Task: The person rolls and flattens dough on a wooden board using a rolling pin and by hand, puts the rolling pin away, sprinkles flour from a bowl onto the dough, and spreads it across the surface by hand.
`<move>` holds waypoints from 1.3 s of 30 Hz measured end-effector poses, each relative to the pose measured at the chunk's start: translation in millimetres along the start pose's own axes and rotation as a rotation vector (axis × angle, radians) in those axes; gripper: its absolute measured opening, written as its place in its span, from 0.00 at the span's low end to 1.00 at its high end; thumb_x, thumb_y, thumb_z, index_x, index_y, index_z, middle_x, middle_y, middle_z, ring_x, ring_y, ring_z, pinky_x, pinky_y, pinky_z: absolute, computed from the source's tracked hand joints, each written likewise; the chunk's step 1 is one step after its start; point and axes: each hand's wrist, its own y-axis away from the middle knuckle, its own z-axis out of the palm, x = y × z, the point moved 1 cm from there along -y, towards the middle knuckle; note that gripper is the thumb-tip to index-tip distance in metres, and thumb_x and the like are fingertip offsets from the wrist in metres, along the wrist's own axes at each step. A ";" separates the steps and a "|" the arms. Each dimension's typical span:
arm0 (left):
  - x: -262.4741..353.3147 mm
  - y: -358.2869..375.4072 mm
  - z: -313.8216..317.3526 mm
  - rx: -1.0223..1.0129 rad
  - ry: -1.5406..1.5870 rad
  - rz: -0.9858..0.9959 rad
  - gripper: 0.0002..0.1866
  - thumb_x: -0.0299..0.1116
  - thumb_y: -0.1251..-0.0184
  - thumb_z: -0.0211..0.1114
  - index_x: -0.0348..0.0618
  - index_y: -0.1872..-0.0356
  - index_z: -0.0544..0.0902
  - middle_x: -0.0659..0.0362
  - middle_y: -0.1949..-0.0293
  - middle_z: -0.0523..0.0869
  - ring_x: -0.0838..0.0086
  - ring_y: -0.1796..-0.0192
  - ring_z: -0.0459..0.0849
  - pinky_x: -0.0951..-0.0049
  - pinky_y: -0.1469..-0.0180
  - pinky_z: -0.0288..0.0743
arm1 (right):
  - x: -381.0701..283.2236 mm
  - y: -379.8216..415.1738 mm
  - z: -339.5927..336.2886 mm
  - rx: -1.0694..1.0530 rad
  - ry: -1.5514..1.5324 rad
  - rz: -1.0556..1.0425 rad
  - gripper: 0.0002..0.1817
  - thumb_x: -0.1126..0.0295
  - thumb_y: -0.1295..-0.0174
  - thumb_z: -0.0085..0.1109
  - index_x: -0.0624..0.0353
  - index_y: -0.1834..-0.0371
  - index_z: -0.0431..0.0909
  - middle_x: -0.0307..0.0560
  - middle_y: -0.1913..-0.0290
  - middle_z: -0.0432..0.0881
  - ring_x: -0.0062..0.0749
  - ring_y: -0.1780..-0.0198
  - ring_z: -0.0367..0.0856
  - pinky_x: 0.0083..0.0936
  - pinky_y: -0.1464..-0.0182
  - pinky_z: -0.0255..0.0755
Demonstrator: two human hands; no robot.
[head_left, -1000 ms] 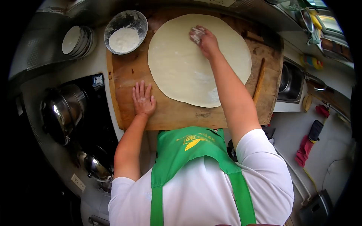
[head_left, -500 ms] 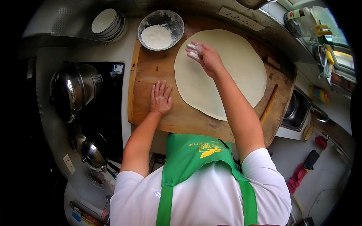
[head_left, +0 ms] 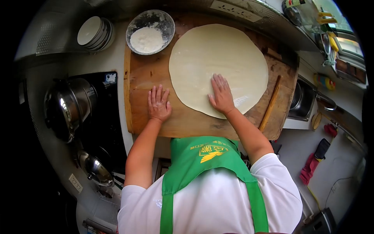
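Observation:
A wide, thin round sheet of dough (head_left: 210, 50) covers much of the wooden board (head_left: 144, 70). My right hand (head_left: 221, 94) lies palm down on the lower part of the dough, fingers stretched forward, holding nothing. Left of the dough, my left hand (head_left: 159, 104) rests flat on the bare wood with its fingers spread. A metal bowl of white flour (head_left: 147, 39) stands at the board's back left corner. Near the board's right edge lies a wooden rolling pin (head_left: 270, 103), apart from both hands.
Stacked bowls (head_left: 91, 33) stand at the back left. A black stove at the left bears a large pot (head_left: 70, 105) and a lidded pan (head_left: 95, 167). A sink (head_left: 303, 99) lies right of the board. Jars (head_left: 302, 13) stand at the upper right.
My right hand has moved from above the upper left of the dough down to its lower part, and its curled fingers are now stretched out. The whole view has shifted slightly.

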 end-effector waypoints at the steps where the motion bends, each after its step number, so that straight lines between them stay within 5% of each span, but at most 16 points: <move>1: 0.7 1.7 2.0 -0.010 0.008 0.023 0.35 0.42 0.35 0.62 0.56 0.23 0.76 0.52 0.16 0.63 0.48 0.13 0.55 0.44 0.12 0.44 | 16.5 21.9 -6.2 0.003 0.006 0.025 0.40 0.57 0.31 0.62 0.64 0.18 0.64 0.59 0.16 0.63 0.55 0.13 0.56 0.52 0.13 0.48; 3: -3.0 0.0 5.6 0.009 -0.005 0.017 0.35 0.40 0.36 0.62 0.55 0.24 0.76 0.52 0.15 0.63 0.46 0.13 0.54 0.42 0.13 0.44 | 44.5 50.5 -13.6 -0.098 0.190 0.088 0.50 0.46 0.30 0.60 0.64 0.13 0.53 0.59 0.11 0.51 0.55 0.10 0.45 0.51 0.11 0.38; 8: 3.0 -2.3 -1.7 -0.012 -0.022 0.030 0.36 0.39 0.37 0.61 0.53 0.23 0.74 0.50 0.16 0.62 0.46 0.13 0.53 0.42 0.13 0.43 | 44.3 -88.0 -7.1 0.176 0.225 0.431 0.50 0.42 0.26 0.54 0.73 0.16 0.54 0.68 0.13 0.53 0.58 0.11 0.44 0.52 0.11 0.34; 11: 4.5 1.4 -3.0 -0.016 -0.018 0.030 0.37 0.37 0.37 0.60 0.50 0.23 0.73 0.48 0.16 0.62 0.45 0.13 0.52 0.42 0.13 0.41 | -18.3 -133.2 26.1 0.073 0.173 0.167 0.47 0.41 0.25 0.49 0.73 0.18 0.58 0.68 0.14 0.56 0.59 0.12 0.49 0.50 0.11 0.37; 14: 4.9 -5.0 -3.1 -0.009 -0.010 0.040 0.37 0.35 0.37 0.60 0.48 0.22 0.71 0.46 0.15 0.61 0.44 0.13 0.51 0.42 0.13 0.40 | -55.6 -71.9 35.5 -0.059 0.121 -0.055 0.45 0.41 0.24 0.49 0.66 0.16 0.59 0.57 0.12 0.55 0.51 0.11 0.48 0.48 0.11 0.37; 18: 4.1 -0.8 -3.9 -0.026 0.010 0.031 0.37 0.36 0.37 0.60 0.48 0.22 0.71 0.46 0.15 0.61 0.44 0.13 0.51 0.41 0.13 0.39 | 16.2 44.5 1.4 -0.108 0.119 0.180 0.46 0.44 0.25 0.51 0.56 0.11 0.52 0.53 0.09 0.48 0.50 0.09 0.42 0.50 0.10 0.32; 20: 4.7 -1.5 -2.8 -0.041 -0.006 0.014 0.37 0.36 0.38 0.60 0.48 0.22 0.72 0.46 0.15 0.61 0.44 0.13 0.51 0.41 0.13 0.39 | 81.6 58.6 -28.6 -0.056 0.284 0.305 0.49 0.43 0.26 0.51 0.61 0.11 0.48 0.57 0.10 0.48 0.54 0.09 0.40 0.50 0.11 0.32; 25: -2.1 -0.1 3.6 -0.042 -0.057 0.019 0.38 0.41 0.36 0.60 0.52 0.21 0.72 0.49 0.14 0.59 0.46 0.12 0.50 0.43 0.12 0.39 | 132.1 -81.9 -41.6 0.232 0.286 0.386 0.50 0.43 0.27 0.53 0.72 0.15 0.53 0.70 0.13 0.52 0.61 0.11 0.46 0.53 0.12 0.36; 28: 0.1 0.4 1.6 -0.035 -0.054 0.018 0.38 0.41 0.37 0.60 0.52 0.21 0.72 0.49 0.14 0.59 0.46 0.12 0.50 0.43 0.12 0.39 | 63.3 -183.2 -22.0 0.222 0.274 0.364 0.48 0.42 0.27 0.55 0.72 0.17 0.58 0.73 0.16 0.58 0.62 0.13 0.50 0.54 0.12 0.38; 31: 2.0 -1.0 -1.4 -0.060 -0.054 0.005 0.38 0.40 0.37 0.61 0.52 0.22 0.73 0.49 0.15 0.60 0.46 0.12 0.50 0.43 0.12 0.40 | -16.7 -213.3 26.4 0.125 0.166 0.121 0.45 0.43 0.27 0.54 0.67 0.17 0.61 0.67 0.16 0.59 0.57 0.13 0.52 0.53 0.12 0.39; 35: 1.8 -3.3 -3.2 -0.032 -0.033 0.013 0.38 0.39 0.38 0.62 0.52 0.22 0.73 0.49 0.15 0.61 0.46 0.13 0.51 0.42 0.12 0.41 | -86.0 -118.5 55.8 -0.043 0.040 -0.170 0.38 0.48 0.24 0.53 0.57 0.17 0.64 0.52 0.13 0.60 0.48 0.12 0.52 0.51 0.12 0.40; 39: 1.9 -0.5 -1.2 -0.033 -0.010 0.012 0.38 0.39 0.39 0.62 0.52 0.22 0.72 0.48 0.16 0.62 0.45 0.13 0.52 0.42 0.12 0.41 | -45.7 18.5 19.6 -0.186 0.093 -0.112 0.36 0.50 0.23 0.51 0.51 0.15 0.64 0.45 0.11 0.57 0.45 0.10 0.49 0.49 0.11 0.39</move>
